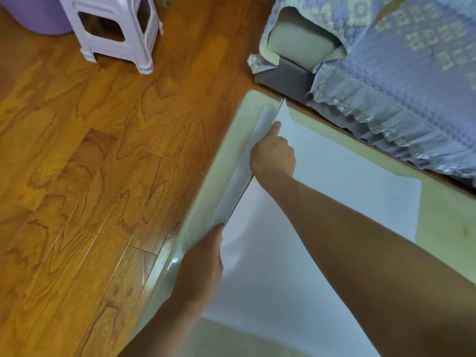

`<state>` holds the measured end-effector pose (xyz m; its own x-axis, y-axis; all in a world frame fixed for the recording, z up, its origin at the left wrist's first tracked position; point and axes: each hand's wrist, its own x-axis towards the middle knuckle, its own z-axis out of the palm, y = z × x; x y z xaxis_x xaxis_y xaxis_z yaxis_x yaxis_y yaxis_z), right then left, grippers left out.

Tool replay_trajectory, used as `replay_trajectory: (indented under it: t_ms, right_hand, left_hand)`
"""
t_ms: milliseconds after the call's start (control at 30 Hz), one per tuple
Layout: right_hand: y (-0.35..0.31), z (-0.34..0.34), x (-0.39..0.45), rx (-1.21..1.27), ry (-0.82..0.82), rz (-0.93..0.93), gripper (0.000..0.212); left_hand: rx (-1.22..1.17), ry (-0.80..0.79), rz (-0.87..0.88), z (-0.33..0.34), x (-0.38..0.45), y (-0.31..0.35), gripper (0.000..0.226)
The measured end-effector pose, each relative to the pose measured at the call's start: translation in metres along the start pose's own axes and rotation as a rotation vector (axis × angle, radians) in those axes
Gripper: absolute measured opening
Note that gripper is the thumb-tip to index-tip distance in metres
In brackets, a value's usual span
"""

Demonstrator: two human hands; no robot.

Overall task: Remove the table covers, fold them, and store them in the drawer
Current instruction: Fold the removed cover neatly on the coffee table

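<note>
A white table cover [334, 181] lies on a pale green table top [443, 228]. Its left edge is lifted up off the table and stands as a narrow raised strip along the table's left side. My left hand [203, 264] grips the near part of that lifted edge, fingers hidden behind the sheet. My right hand [273, 155] pinches the same edge farther away, near the far corner, with fingers curled on the sheet. My right forearm crosses over the cover. No drawer is in view.
A wooden floor [103, 176] spreads to the left of the table. A white plastic stool [116, 29] and a purple bin [36, 14] stand at the far left. A sofa with a blue quilted cover [412, 60] runs close along the table's far right edge.
</note>
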<state>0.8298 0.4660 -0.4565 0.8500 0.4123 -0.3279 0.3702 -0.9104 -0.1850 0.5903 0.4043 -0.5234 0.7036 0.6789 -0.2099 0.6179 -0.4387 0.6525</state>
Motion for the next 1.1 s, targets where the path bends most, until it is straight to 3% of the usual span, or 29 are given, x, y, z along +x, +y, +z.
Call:
replay_trajectory:
  t_ms: [100, 167, 333, 633, 767, 833, 900, 1000, 1100]
  right_hand:
    - [-0.008, 0.007, 0.009, -0.070, 0.022, 0.001, 0.064]
    - [-0.010, 0.016, 0.021, -0.077, -0.052, -0.010, 0.064]
    - [-0.011, 0.033, 0.034, -0.042, -0.128, -0.017, 0.063]
    - [-0.004, 0.045, 0.041, -0.041, -0.123, -0.095, 0.063]
    - [0.001, 0.040, 0.038, 0.069, -0.194, -0.102, 0.074]
    - [0.009, 0.038, 0.020, 0.183, -0.209, -0.172, 0.076]
    - [0.028, 0.043, -0.019, 0.223, -0.138, -0.359, 0.070]
    - [0.080, 0.059, -0.095, 0.125, 0.028, -0.578, 0.058]
    - [0.140, 0.078, -0.152, -0.069, 0.006, -0.596, 0.059]
  left_hand:
    - [0.017, 0.029, -0.077, 0.004, 0.014, 0.004, 0.034]
    - [0.064, 0.065, -0.114, 0.004, 0.016, 0.009, 0.031]
    - [0.071, 0.167, -0.078, 0.009, -0.006, 0.009, 0.049]
    - [0.036, 0.114, -0.004, 0.010, -0.002, -0.006, 0.059]
    - [0.184, 0.072, -0.022, -0.007, -0.021, -0.009, 0.057]
    - [0.263, 0.054, -0.021, -0.014, -0.035, -0.015, 0.054]
    - [0.320, 0.056, -0.039, -0.015, -0.045, -0.020, 0.050]
    - [0.340, 0.053, -0.071, -0.015, -0.045, -0.020, 0.042]
    - [0.322, 0.018, -0.107, -0.014, -0.041, -0.016, 0.035]
